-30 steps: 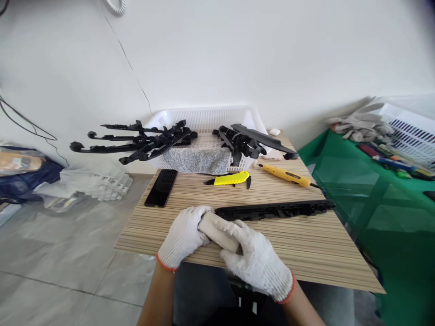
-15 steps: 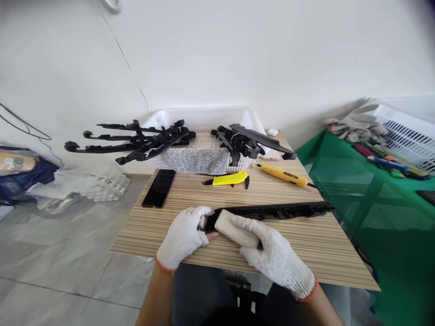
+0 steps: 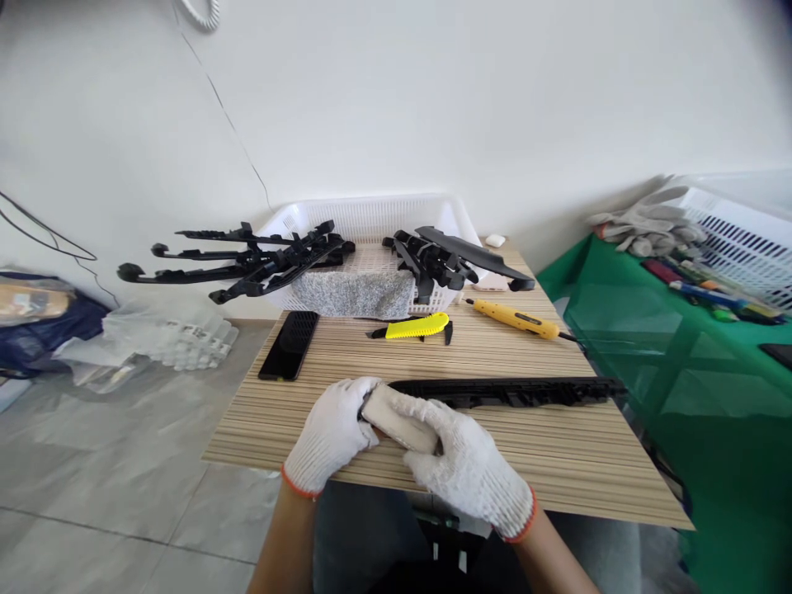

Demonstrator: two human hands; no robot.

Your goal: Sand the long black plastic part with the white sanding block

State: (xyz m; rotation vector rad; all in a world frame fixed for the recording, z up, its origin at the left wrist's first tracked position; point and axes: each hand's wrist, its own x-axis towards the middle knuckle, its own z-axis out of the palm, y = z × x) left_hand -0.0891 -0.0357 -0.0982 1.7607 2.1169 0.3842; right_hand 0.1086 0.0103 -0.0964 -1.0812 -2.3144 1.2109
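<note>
Gloved right hand (image 3: 467,462) curled round pale block (image 3: 396,421) over black strip's (image 3: 525,392) left end, gloved left hand (image 3: 334,431) closed on that end, strip running rightward over desk (image 3: 557,470), yellow cutter (image 3: 417,327) beyond, white basket (image 3: 371,209) behind.

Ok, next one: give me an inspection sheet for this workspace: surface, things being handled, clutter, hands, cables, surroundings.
Surface: striped table, no spill seen.
Things handled: black strip reaching across the table; pale block over its left end, contact hidden.
Clutter: phone, yellow knife, yellow tool, white basket of black parts with grey cloth over its front.
Hands: both gloved; right hand holds the block, left hand grips the strip's left end, mostly hidden.
Cables: dark cord at the yellow tool; coiled white cord on the wall; dark cables at far left.
Surroundings: green-covered table with grey gloves; plastic bags on the floor.
</note>
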